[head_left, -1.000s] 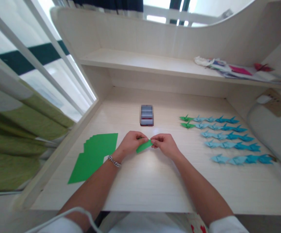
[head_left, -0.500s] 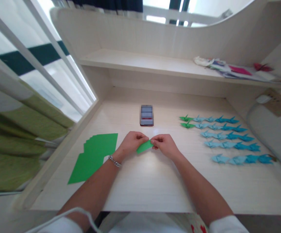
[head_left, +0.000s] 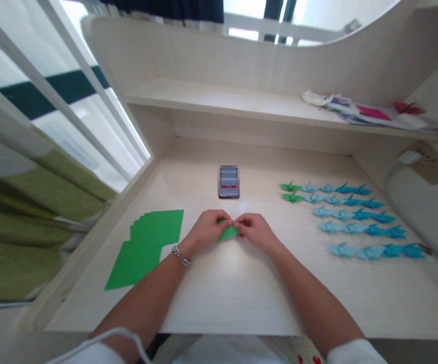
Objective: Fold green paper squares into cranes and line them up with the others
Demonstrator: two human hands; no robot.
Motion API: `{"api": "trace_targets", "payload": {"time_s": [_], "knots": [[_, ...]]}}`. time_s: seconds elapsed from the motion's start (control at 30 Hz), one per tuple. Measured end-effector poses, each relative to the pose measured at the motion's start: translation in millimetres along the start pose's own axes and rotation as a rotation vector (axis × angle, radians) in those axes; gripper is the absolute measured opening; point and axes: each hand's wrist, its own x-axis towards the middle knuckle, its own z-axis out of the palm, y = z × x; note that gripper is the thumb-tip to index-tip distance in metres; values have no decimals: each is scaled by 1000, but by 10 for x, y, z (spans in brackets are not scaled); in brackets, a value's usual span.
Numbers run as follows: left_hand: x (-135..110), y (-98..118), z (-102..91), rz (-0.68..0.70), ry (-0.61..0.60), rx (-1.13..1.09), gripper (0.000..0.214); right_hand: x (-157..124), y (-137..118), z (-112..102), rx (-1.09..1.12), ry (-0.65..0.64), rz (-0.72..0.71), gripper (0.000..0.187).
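Between my two hands, just above or on the desk, is a small folded piece of green paper (head_left: 228, 232). My left hand (head_left: 210, 228) pinches its upper left side, thumb and fingers closed. My right hand (head_left: 254, 228) pinches its right corner, and the fingertips of both hands almost meet at the top edge. The fingers hide part of the folds. Left of my left forearm lies a fanned stack of green paper sheets (head_left: 146, 247). On the right, folded paper cranes (head_left: 351, 215) stand in several rows, mostly light and darker blue, with two green cranes (head_left: 290, 192) at the left ends.
A phone (head_left: 229, 182) with a blurred screen lies beyond my hands on the desk (head_left: 226, 298). Papers and a pink item (head_left: 373, 112) rest on the shelf. A wall socket with a white cable (head_left: 410, 155) is at right, a green curtain (head_left: 33, 217) at left.
My left hand has slid a little to the right along the green paper, covering more of it. The fingertips of both hands have come closer together.
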Motion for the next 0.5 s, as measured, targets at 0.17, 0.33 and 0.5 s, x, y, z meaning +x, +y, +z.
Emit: {"api": "trace_targets", "payload": {"time_s": [0.17,0.33,0.5], "knots": [[7,6,9,-31,-1,-143,28,-13,-41,16,30,60,-18,12],[10,8,2,-63,43,-134,27,-17,-82,23,91,49,6,10],[22,5,12,-43,33,-170,34,-12,-84,-3,103,49,-3,10]]}}
